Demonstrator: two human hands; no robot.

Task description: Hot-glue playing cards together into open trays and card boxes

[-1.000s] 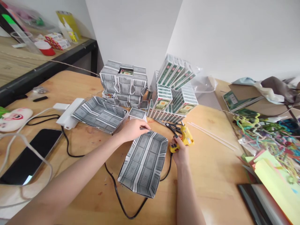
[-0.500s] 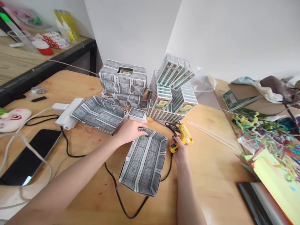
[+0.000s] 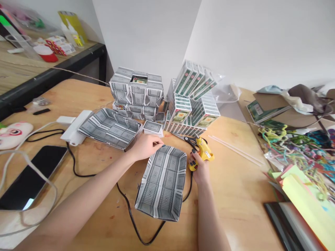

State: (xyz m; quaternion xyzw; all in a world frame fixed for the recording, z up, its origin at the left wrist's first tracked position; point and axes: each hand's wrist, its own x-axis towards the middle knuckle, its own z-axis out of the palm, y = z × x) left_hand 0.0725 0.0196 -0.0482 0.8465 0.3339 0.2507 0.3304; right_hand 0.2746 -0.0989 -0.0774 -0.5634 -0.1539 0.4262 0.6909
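Note:
My left hand [image 3: 148, 145] pinches the far left rim of an open tray made of playing cards [image 3: 163, 181], grey-patterned inside, tilted over the table. In my right hand [image 3: 199, 165] is a yellow hot glue gun [image 3: 205, 152], its nozzle pointing away up and left. A second card tray [image 3: 111, 129] rests to the left of my left hand. Behind it stands a larger card-covered box [image 3: 137, 89] with a square opening on top. A small stack of cards [image 3: 153, 127] lies between, and black scissors [image 3: 190, 140] lie beyond the glue gun, partly hidden by it.
Stacked green-and-white card boxes [image 3: 180, 111] rise at the back. Two glue sticks [image 3: 235, 150] lie to the right, near coloured pipe cleaners [image 3: 300, 146] and paper sheets [image 3: 306, 198]. At left are a phone [image 3: 34, 176], a white power strip [image 3: 77, 128] and loose cables.
The near end of the held tray has swung slightly to the right. My left fingers have shifted at its far corner. The glue gun stays in my right hand, almost unmoved.

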